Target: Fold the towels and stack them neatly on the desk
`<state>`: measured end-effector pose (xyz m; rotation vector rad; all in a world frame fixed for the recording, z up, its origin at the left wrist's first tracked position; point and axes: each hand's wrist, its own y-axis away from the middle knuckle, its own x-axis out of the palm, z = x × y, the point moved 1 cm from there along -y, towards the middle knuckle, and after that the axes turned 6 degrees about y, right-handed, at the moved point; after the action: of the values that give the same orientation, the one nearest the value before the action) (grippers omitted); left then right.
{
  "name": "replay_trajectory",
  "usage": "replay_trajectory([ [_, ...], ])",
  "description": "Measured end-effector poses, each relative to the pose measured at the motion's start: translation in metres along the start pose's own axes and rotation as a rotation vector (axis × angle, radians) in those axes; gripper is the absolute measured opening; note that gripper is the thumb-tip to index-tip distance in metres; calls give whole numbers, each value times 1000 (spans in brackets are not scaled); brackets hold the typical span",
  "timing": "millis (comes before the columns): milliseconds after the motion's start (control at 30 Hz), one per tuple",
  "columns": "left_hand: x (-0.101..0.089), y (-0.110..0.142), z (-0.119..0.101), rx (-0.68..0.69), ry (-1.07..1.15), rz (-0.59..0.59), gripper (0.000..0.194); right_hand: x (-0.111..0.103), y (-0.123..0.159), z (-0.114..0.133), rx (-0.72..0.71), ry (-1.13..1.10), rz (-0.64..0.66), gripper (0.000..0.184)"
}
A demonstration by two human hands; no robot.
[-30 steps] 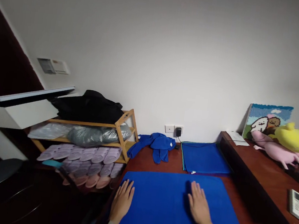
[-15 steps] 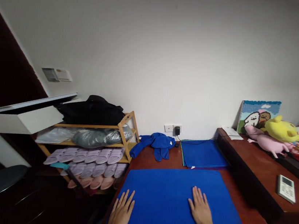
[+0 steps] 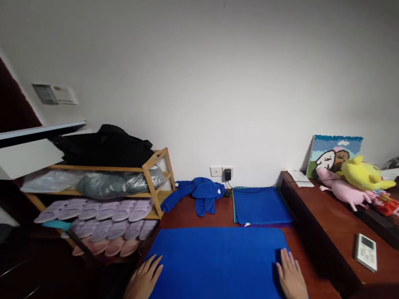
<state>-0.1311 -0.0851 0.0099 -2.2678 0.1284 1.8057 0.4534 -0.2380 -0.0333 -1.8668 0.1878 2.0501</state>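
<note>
A blue cloth [image 3: 216, 269] lies spread out on the brown wooden table [image 3: 190, 217]. Over its left edge rests my left hand [image 3: 143, 279], open with the fingers extended. My right hand [image 3: 292, 278] is at the cloth's right side, fingers stretched out, palm down. Neither hand holds anything. Behind the spread cloth, a stack of folded cloths [image 3: 263, 206] with a blue one on top lies by the wall, and a crumpled blue cloth [image 3: 203, 192] sits to its left.
A wooden rack [image 3: 162, 164] on the left carries slippers [image 3: 106, 210] and a black bag [image 3: 107, 147]. To the right, a higher brown surface [image 3: 336, 226] holds plush toys [image 3: 365, 174], a picture [image 3: 335, 150] and a white remote [image 3: 367, 252]. A black plug [image 3: 227, 174] sits in the wall socket.
My right hand has slid right across the cloth towards its right edge. My left hand stays by the left edge. The whole view has shifted slightly, with things now further left.
</note>
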Motion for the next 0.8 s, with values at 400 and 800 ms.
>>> replay_trajectory([
  [400, 35, -115, -10, -62, -34, -112, 59, -22, -90, 218, -278, -157, 238, 70],
  [800, 41, -113, -17, -105, -55, -78, 61, 0, -110, -33, 89, 101, 242, 71],
])
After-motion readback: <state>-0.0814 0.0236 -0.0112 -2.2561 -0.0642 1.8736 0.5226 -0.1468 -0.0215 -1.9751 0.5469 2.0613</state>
